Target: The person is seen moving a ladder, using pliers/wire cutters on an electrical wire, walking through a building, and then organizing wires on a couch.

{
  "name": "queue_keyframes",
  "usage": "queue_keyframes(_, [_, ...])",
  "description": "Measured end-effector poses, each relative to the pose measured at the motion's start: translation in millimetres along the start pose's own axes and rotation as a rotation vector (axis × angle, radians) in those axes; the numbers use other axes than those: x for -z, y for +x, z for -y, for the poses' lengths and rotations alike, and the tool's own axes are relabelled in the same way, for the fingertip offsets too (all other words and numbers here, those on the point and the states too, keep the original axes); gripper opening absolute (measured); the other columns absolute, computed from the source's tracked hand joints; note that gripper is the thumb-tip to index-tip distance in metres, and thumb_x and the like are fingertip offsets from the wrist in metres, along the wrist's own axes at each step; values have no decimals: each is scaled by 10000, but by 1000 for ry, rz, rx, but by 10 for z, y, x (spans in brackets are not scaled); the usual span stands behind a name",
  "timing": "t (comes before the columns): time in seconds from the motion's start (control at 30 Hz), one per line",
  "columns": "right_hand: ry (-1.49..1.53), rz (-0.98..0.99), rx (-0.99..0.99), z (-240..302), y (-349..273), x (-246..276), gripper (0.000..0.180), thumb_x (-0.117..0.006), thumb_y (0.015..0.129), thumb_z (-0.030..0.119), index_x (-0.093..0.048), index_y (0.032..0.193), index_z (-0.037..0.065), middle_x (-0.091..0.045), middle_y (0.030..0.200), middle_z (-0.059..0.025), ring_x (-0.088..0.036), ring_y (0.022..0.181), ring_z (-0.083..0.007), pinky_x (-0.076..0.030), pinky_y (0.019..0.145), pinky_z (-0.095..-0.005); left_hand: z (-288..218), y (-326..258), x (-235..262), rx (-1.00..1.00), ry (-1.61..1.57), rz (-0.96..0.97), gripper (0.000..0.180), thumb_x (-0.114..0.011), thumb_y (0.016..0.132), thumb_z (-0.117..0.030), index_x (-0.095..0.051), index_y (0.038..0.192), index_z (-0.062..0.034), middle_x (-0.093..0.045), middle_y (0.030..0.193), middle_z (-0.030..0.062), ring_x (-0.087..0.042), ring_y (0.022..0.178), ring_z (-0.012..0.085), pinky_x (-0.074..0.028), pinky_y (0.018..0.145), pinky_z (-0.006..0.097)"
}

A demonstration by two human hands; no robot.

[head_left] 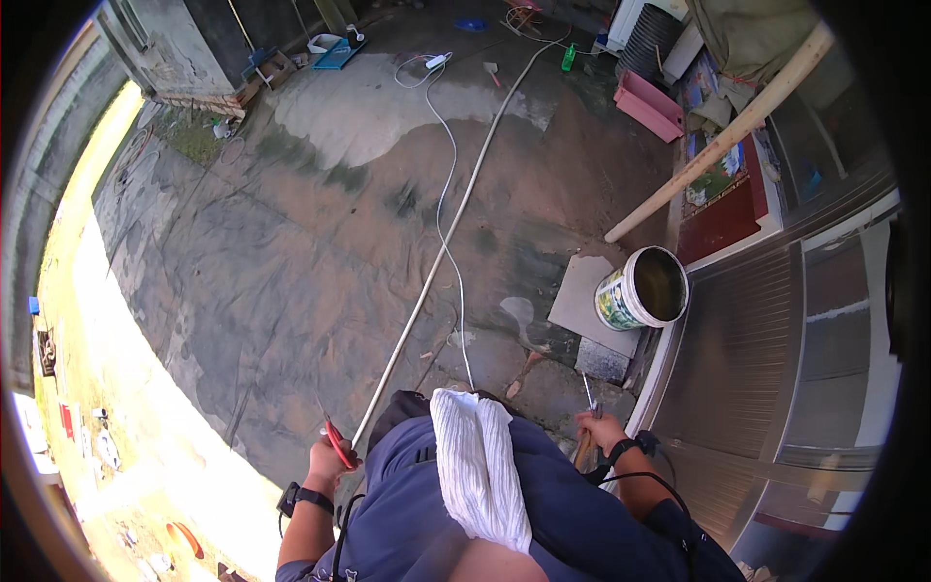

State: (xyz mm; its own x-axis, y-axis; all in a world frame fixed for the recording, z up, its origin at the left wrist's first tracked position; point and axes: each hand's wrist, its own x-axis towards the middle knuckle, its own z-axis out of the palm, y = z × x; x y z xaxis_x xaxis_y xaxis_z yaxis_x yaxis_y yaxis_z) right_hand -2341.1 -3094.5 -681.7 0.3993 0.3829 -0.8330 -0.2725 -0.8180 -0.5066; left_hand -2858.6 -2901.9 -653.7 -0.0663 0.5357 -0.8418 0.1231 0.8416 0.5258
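My left hand (328,458) grips a red-handled tool (337,444), likely pliers or cutters, near the close end of a long white pipe (456,218) lying across the concrete ground. My right hand (598,430) holds a thin metal tool with a wooden handle (588,436), its tip pointing up. A white cloth (478,466) hangs down my front, over blue clothing. Both wrists wear black bands.
A white cable (444,194) runs alongside the pipe. An open bucket (642,288) sits on a grey slab (579,296) to the right, beside a wooden pole (718,145) and a metal shutter (747,349). A pink tray (647,105) and clutter lie far off.
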Motion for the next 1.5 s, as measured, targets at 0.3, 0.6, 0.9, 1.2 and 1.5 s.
queue_keyframes(0.3, [-19,65,28,1291,1203,-824,200,-583,827,80,-664,978,-23,-635,743,-113,-633,600,-237,-532,561,-363,-1086,1417,25,-61,-6,-51,150,-531,811,-16,-528,954,30,-590,723,101,-628,603,221,-561,506,365])
queue_keyframes(0.6, [-154,175,81,2921,1998,-2151,248,-565,827,78,-637,1043,-21,-619,745,-93,-624,602,-222,-529,582,-359,-2074,2411,325,-23,-18,-109,183,-516,818,-18,-536,986,52,-609,765,132,-646,632,247,-576,520,369])
queue_keyframes(0.9, [-313,233,64,4446,3290,-2893,232,-572,828,91,-638,1015,-28,-614,719,-94,-628,619,-224,-531,594,-373,-3263,3407,320,-45,-74,-191,190,-510,846,-18,-516,1021,56,-611,766,138,-643,628,251,-567,523,361])
queue_keyframes(1.2, [-239,306,21,6529,4113,-3818,224,-593,832,111,-644,1013,-11,-621,736,-82,-635,619,-216,-532,573,-339,-4879,4279,408,-100,-179,-207,259,-497,854,-13,-459,1107,23,-600,767,111,-623,610,237,-505,474,346])
queue_keyframes(1.5, [-582,418,173,7985,4871,-4990,320,-595,802,241,-685,1056,67,-681,868,-78,-668,757,-193,-524,688,-324,-6450,5584,599,-123,120,-153,465,-609,779,-76,-499,1192,107,-655,874,154,-658,689,208,-539,606,303])
